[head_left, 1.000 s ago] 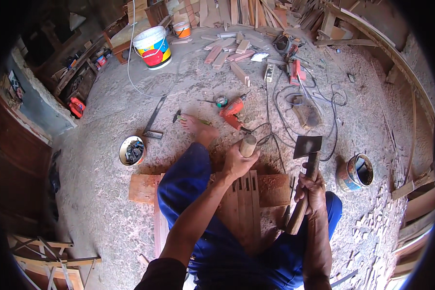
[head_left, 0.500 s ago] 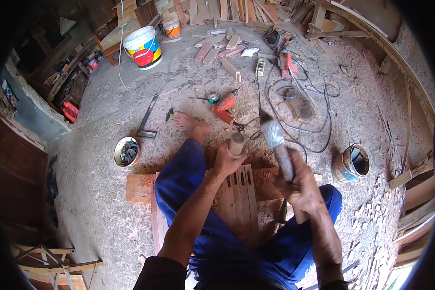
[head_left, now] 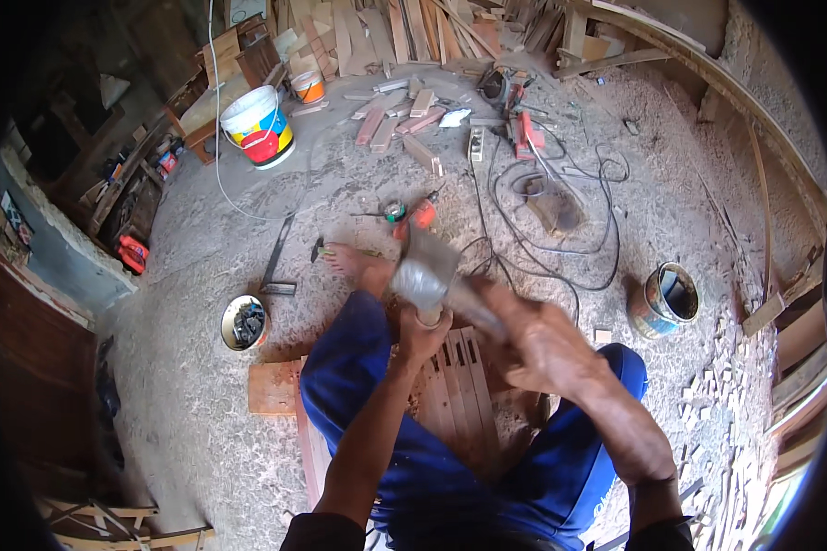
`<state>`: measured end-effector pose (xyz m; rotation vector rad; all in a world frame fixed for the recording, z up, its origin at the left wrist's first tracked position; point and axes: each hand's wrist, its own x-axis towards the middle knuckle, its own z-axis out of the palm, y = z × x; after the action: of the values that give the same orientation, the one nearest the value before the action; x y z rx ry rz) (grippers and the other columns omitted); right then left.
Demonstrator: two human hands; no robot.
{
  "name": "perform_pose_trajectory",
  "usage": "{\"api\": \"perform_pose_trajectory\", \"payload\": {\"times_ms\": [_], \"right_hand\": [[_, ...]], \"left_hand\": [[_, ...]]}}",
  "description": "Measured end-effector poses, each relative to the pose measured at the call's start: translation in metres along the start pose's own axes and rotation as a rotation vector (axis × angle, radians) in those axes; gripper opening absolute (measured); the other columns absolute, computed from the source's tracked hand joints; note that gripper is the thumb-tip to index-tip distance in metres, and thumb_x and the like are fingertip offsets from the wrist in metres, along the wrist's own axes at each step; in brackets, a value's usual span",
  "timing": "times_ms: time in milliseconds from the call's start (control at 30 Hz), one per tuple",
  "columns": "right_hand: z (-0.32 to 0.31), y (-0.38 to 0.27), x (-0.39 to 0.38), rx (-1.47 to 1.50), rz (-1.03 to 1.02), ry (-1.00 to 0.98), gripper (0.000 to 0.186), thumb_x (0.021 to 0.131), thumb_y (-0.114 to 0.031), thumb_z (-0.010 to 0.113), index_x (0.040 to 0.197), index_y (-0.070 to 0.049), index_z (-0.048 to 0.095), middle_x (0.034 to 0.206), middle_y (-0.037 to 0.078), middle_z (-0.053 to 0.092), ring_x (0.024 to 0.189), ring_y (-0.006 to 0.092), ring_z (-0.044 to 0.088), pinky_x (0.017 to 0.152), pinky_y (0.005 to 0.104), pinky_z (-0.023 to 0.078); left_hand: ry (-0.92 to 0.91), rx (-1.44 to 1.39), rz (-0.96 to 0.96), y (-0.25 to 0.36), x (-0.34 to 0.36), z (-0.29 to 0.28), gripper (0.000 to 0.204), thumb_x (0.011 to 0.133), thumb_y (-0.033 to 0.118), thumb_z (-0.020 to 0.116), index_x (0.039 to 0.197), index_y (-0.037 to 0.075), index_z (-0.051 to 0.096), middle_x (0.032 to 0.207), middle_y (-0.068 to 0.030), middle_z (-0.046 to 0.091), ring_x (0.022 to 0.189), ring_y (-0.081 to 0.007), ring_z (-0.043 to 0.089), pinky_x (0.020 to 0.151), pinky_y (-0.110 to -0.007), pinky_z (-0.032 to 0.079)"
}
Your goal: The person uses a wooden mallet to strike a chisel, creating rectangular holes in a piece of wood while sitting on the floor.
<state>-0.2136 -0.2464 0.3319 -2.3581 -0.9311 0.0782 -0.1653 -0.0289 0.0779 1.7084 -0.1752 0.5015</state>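
My left hand [head_left: 423, 340] is closed around the upright round wooden handle [head_left: 429, 316] of what looks like a chisel; its lower end is hidden. My right hand [head_left: 542, 340] grips a hatchet [head_left: 420, 283] with a silver-wrapped head, blurred by motion. In this view the hatchet's head covers the top of the chisel handle; whether they touch, I cannot tell. Below my hands, between my legs, lie several wooden strips [head_left: 449, 390] side by side, with narrow slots cut near their far ends. They rest across a thick wooden block [head_left: 274, 388].
An orange power drill [head_left: 423, 215] lies past my bare foot, partly covered by the hatchet. A try square [head_left: 278, 288] and a bucket of metal bits [head_left: 246, 323] are left. To the right stands another bucket [head_left: 663, 301], near trailing cables [head_left: 547, 262] and wood offcuts [head_left: 708, 404].
The hatchet has swung left and down from the right side to over the chisel handle, my right hand moving with it. My left hand keeps its grip. The view has shifted slightly.
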Motion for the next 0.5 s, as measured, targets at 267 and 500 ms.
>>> {"api": "perform_pose_trajectory", "payload": {"times_ms": [267, 500], "right_hand": [[0.059, 0.036, -0.005, -0.449, 0.033, -0.132, 0.066, 0.072, -0.002, 0.068, 0.131, 0.001, 0.040, 0.084, 0.018, 0.068, 0.069, 0.0408, 0.068, 0.059, 0.0486, 0.056], [0.098, 0.054, -0.046, 0.394, 0.256, 0.102, 0.061, 0.078, -0.001, 0.063, 0.136, -0.006, 0.045, 0.103, 0.020, 0.066, 0.096, 0.0336, 0.066, 0.081, 0.0441, 0.052]], "left_hand": [[-0.100, 0.323, 0.208, 0.031, -0.002, -0.003, 0.018, 0.077, 0.009, 0.078, 0.086, 0.004, 0.063, 0.075, -0.0064, 0.065, 0.067, -0.0207, 0.064, 0.062, -0.035, 0.050], [0.085, 0.103, -0.076, 0.052, -0.017, 0.011, 0.013, 0.078, 0.012, 0.076, 0.084, 0.006, 0.067, 0.072, -0.0039, 0.066, 0.065, -0.0164, 0.064, 0.061, -0.034, 0.051]]}}
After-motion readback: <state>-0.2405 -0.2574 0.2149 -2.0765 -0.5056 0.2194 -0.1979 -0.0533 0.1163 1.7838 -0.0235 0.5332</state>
